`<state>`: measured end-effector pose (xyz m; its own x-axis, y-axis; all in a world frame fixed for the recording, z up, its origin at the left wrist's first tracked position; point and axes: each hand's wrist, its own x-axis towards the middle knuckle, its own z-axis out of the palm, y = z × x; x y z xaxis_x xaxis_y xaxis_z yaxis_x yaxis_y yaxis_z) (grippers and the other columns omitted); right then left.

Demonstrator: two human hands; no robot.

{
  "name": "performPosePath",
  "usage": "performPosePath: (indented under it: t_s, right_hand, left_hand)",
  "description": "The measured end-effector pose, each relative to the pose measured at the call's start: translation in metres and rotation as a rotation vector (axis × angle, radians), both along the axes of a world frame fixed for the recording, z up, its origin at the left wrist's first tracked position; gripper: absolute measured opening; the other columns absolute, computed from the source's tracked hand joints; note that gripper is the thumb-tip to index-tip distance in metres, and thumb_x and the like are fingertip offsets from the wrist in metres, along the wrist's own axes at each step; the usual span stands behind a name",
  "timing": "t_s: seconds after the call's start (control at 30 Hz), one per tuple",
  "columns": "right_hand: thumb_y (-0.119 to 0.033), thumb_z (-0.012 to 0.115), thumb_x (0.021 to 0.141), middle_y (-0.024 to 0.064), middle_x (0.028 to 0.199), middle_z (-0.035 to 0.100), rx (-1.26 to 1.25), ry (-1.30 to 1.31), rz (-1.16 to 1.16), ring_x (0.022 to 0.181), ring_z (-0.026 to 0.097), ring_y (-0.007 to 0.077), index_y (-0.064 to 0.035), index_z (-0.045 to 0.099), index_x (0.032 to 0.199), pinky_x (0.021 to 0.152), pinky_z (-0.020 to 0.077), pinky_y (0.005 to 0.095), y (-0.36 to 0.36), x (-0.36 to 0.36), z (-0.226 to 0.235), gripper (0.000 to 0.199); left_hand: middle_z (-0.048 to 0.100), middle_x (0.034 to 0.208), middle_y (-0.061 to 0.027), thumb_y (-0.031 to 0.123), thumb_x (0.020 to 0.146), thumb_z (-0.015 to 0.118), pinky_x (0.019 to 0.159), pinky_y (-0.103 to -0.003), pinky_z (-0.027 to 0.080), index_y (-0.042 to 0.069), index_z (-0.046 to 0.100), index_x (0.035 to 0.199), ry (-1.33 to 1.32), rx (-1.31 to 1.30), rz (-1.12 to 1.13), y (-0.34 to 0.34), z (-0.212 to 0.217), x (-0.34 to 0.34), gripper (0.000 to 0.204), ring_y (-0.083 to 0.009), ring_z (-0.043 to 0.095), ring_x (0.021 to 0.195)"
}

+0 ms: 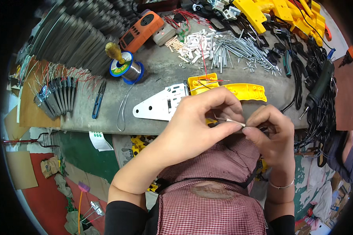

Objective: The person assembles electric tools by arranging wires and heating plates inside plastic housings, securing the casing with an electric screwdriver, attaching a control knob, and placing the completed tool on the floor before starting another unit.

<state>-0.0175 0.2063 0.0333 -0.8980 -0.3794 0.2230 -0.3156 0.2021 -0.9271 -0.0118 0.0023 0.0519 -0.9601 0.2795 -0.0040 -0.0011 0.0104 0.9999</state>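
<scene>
Between both hands, above the bench's front edge, is a thin small white piece (237, 122), perhaps a sleeve or wire end; its kind is not clear. My left hand (204, 123) pinches it between thumb and forefinger. At its right end, my right hand (272, 127) closes thumb and fingertips on it. Just beyond my left hand lies a yellow plastic housing (245, 92) with a curved handle part, its inside facing up. A white slotted metal plate (155, 106) joins its left side, partly hidden by my hand. A red wire (203, 58) runs up from the housing.
Behind lie loose white pieces (194, 45) and metal rods (231, 49). A solder spool (131, 72), orange meter (143, 31) and blue snips (99, 101) are to the left. A soldering iron (317, 88) and black cables (298, 74) line the right, below yellow housings (282, 11).
</scene>
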Motion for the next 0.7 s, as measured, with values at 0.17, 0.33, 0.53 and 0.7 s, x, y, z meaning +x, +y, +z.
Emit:
performPosePath:
  t_s: [0.17,0.33,0.53,0.7]
  right_hand:
    - [0.005,0.076,0.072,0.0032,0.077,0.061,0.011,-0.244,-0.007,0.068,0.057,0.0086,0.0005,0.060,0.090,0.058,0.0443,0.0241,0.000,0.005,0.016,0.024]
    - [-0.006,0.067,0.081,0.0136,0.078,0.057,0.239,0.020,0.161,0.069,0.059,0.0323,-0.0032,0.059,0.088,0.060,0.0470,0.0358,-0.012,0.004,0.021,0.011]
    - [-0.006,0.069,0.080,0.0094,0.076,0.057,0.151,0.151,0.277,0.063,0.058,0.0303,-0.0049,0.061,0.084,0.056,0.0462,0.0358,-0.016,0.005,0.010,0.009]
    - [-0.006,0.069,0.083,0.0074,0.068,0.059,0.038,0.241,0.011,0.058,0.055,0.0165,-0.0012,0.064,0.081,0.053,0.0412,0.0265,0.016,-0.009,0.000,0.007]
  left_hand:
    - [0.067,0.084,-0.0083,-0.005,0.067,0.075,0.070,-0.028,0.052,0.002,0.070,0.087,0.450,-0.423,0.023,-0.016,-0.002,0.009,0.022,-0.0214,0.067,0.080]
    - [0.065,0.079,-0.0067,-0.007,0.063,0.073,0.063,-0.033,0.048,0.004,0.069,0.084,0.698,-0.594,0.056,-0.011,0.010,0.021,0.024,-0.0243,0.061,0.072]
    - [0.063,0.077,-0.0076,-0.012,0.060,0.068,0.063,-0.033,0.046,0.004,0.067,0.081,0.585,-0.540,0.080,-0.017,0.013,0.038,0.026,-0.0241,0.059,0.071]
    - [0.064,0.080,-0.0101,-0.010,0.063,0.069,0.066,-0.033,0.049,0.001,0.067,0.084,0.478,-0.690,0.283,-0.060,0.020,0.039,0.024,-0.0247,0.060,0.073]
